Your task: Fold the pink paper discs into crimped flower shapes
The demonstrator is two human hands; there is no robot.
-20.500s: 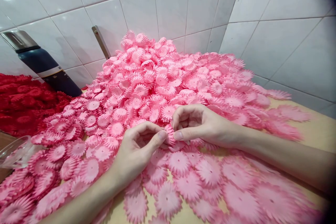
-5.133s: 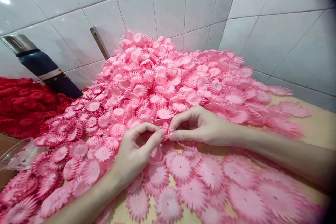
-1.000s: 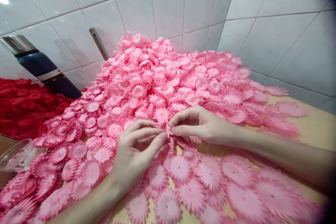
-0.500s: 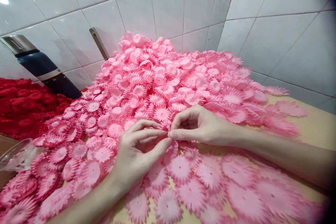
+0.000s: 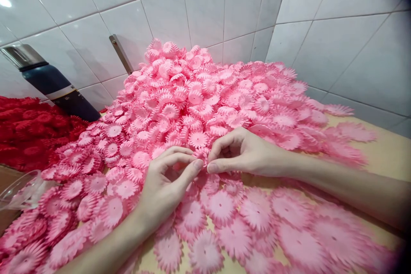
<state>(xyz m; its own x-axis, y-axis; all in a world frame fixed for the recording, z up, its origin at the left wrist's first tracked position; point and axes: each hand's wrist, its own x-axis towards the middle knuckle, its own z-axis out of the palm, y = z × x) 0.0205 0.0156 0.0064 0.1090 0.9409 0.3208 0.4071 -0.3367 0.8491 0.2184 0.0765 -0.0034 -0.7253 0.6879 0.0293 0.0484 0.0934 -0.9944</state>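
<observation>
A small pink frilled piece (image 5: 201, 154) is between my two hands, near the middle of the view. My left hand (image 5: 170, 180) pinches its left side between thumb and fingers. From the right, my right hand (image 5: 245, 154) has thumb and index finger pressed together at the piece's right edge, its other fingers curled. A big heap of pink scalloped flower discs (image 5: 195, 96) rises behind both hands. Flat pink discs with small centre holes (image 5: 221, 206) lie in front of and below them.
Red frilled pieces (image 5: 28, 130) are piled at the left. A dark blue bottle (image 5: 61, 83) leans near the tiled wall (image 5: 202, 8). A clear plastic cup (image 5: 24, 190) lies at the left edge. Yellowish tabletop (image 5: 390, 154) shows at the right.
My left thumb has moved up and slightly left, closing toward the fingers. The small pink piece shows more clearly between the hands. My right hand has barely moved.
</observation>
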